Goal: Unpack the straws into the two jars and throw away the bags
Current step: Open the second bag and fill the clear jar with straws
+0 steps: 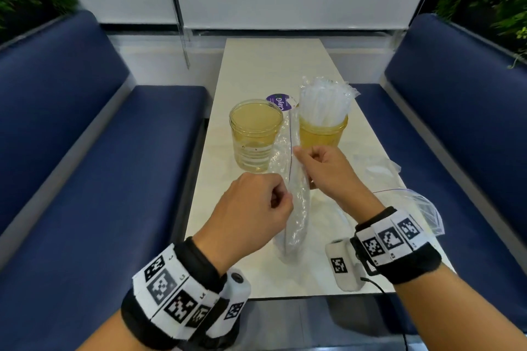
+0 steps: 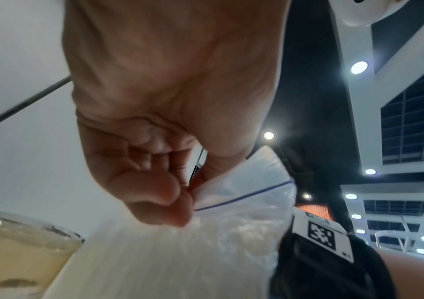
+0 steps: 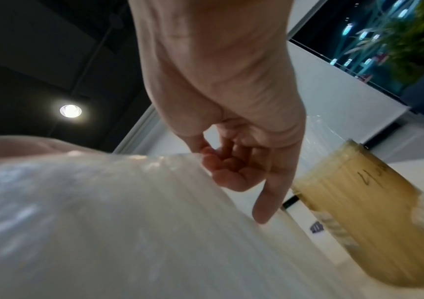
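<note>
A clear zip bag of straws (image 1: 296, 202) with a blue seal line stands on end on the table between my hands. My left hand (image 1: 258, 208) pinches the bag's top edge (image 2: 221, 194) between thumb and fingers. My right hand (image 1: 319, 168) pinches the opposite side of the bag's mouth (image 3: 180, 161). Behind them stand two yellowish jars: the left jar (image 1: 255, 134) holds nothing, and the right jar (image 1: 322, 131) is packed with wrapped white straws (image 1: 323, 102).
An empty zip bag (image 1: 413, 205) lies at the table's right edge, with more crumpled clear plastic (image 1: 376, 165) beyond it. A purple round sticker (image 1: 278, 101) sits behind the jars. Blue benches (image 1: 99, 151) flank the narrow white table (image 1: 273, 65).
</note>
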